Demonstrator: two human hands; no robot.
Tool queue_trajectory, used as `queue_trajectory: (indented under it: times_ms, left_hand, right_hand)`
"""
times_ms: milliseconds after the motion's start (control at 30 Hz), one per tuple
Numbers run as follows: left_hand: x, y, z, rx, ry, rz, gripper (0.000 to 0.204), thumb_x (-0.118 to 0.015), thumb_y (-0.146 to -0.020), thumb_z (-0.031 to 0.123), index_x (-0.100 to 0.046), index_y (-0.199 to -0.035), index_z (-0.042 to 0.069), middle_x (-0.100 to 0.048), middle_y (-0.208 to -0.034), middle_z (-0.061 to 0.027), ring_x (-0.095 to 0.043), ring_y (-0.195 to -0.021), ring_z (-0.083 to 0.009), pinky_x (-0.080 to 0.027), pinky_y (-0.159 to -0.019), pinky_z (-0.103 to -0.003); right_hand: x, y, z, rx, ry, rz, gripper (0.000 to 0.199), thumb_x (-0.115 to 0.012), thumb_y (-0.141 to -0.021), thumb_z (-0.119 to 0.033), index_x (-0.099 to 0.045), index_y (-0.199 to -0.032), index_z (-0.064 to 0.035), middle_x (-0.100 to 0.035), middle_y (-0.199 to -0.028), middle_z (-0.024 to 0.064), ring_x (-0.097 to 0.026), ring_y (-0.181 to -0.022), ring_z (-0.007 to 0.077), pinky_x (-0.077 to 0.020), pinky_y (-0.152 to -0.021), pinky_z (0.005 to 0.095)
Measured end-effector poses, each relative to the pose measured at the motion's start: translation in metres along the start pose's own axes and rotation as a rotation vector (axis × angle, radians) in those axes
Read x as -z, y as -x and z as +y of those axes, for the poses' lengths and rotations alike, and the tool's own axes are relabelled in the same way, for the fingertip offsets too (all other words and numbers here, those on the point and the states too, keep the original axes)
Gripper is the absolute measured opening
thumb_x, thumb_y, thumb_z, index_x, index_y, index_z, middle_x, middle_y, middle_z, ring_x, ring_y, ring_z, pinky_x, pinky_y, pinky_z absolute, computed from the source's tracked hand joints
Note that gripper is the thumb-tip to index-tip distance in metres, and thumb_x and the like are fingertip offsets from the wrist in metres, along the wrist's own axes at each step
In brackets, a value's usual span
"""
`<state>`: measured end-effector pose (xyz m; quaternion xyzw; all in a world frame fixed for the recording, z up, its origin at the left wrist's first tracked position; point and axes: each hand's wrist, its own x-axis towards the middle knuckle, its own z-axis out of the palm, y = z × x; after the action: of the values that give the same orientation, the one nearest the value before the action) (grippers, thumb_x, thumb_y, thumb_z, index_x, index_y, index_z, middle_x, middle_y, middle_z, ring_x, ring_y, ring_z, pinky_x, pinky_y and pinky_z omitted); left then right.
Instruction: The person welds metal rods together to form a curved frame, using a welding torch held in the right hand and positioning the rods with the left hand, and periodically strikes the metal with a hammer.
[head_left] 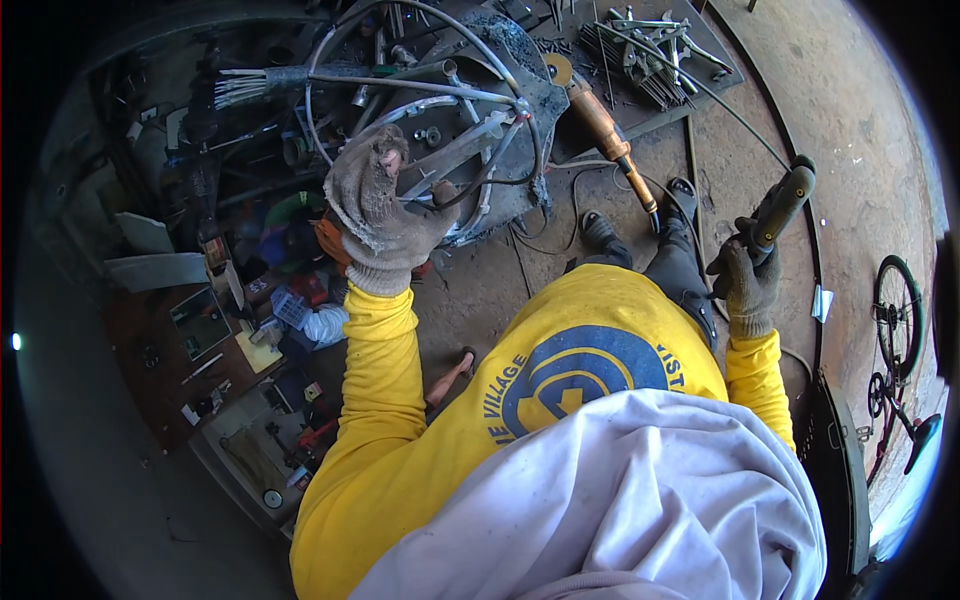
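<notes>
My left hand, in a worn, dirty grey glove, is closed at the lower edge of a round metal frame of bent rods. The fingers curl at the ring and partly hide it. A small reddish spot shows where several rods meet near the frame's right side. Off to the right, my right hand, also gloved, grips a dark welding electrode holder. From its head a long thin welding rod slants up and left, over the tools on the bench.
An angle grinder with a copper-coloured body leans at the bench. Beyond it lies a pile of rods and clamps. Cables trail by my feet. Cluttered shelves stand left; a bicycle is far right.
</notes>
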<state>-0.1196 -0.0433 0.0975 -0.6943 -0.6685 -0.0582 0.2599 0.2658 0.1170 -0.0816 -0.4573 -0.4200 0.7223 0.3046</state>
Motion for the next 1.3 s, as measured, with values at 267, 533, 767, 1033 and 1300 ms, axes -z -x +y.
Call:
queue_trajectory:
  times_ms: [267, 533, 767, 1033, 1300]
  left_hand:
    - [0.004, 0.000, 0.009, 0.004, -0.018, -0.021, 0.099, -0.087, -0.069, 0.027, -0.035, -0.150, 0.004, -0.053, -0.134, -0.0200, -0.055, -0.114, -0.0406, -0.046, -0.096, -0.053]
    - [0.008, -0.005, 0.018, 0.036, -0.025, -0.052, 0.103, -0.087, -0.065, 0.029, -0.035, -0.152, 0.007, -0.055, -0.132, -0.0191, -0.057, -0.110, -0.0375, -0.045, -0.091, -0.052]
    - [0.013, -0.004, 0.024, 0.099, 0.023, -0.131, 0.106, -0.087, -0.065, 0.032, -0.036, -0.154, 0.009, -0.055, -0.138, -0.0179, -0.057, -0.110, -0.0376, -0.045, -0.095, -0.051]
    - [0.015, -0.014, 0.030, 0.184, 0.025, -0.231, 0.104, -0.087, -0.066, 0.031, -0.036, -0.153, 0.005, -0.053, -0.145, -0.0182, -0.057, -0.116, -0.0370, -0.045, -0.100, -0.049]
    - [-0.019, -0.012, 0.032, 0.189, 0.146, -0.149, 0.077, -0.086, -0.069, 0.043, -0.059, -0.129, 0.003, -0.061, -0.122, -0.0143, -0.063, -0.107, -0.0331, -0.054, -0.086, -0.045]
  right_hand:
    - [0.001, 0.002, 0.002, -0.006, 0.004, 0.029, 0.044, -0.072, -0.093, -0.015, -0.056, -0.130, 0.0041, -0.062, -0.082, 0.0068, -0.063, -0.056, 0.0154, -0.0479, -0.046, 0.0261]
    - [0.003, 0.003, 0.005, 0.015, -0.016, 0.035, 0.044, -0.072, -0.093, -0.015, -0.056, -0.129, 0.0041, -0.062, -0.081, 0.0067, -0.061, -0.055, 0.0150, -0.0497, -0.047, 0.0267]
    - [0.005, 0.006, 0.001, 0.004, -0.022, 0.029, 0.043, -0.071, -0.094, -0.016, -0.056, -0.129, 0.0033, -0.062, -0.081, 0.0063, -0.062, -0.055, 0.0151, -0.0474, -0.045, 0.0259]
    - [0.008, 0.005, 0.005, -0.003, -0.036, 0.029, 0.044, -0.072, -0.093, -0.018, -0.056, -0.129, 0.0024, -0.062, -0.081, 0.0062, -0.063, -0.054, 0.0151, -0.0457, -0.043, 0.0252]
    - [0.008, 0.007, 0.005, -0.012, -0.022, 0.038, 0.042, -0.071, -0.094, -0.015, -0.056, -0.130, 0.0022, -0.061, -0.085, 0.0060, -0.062, -0.055, 0.0143, -0.0469, -0.044, 0.0250]
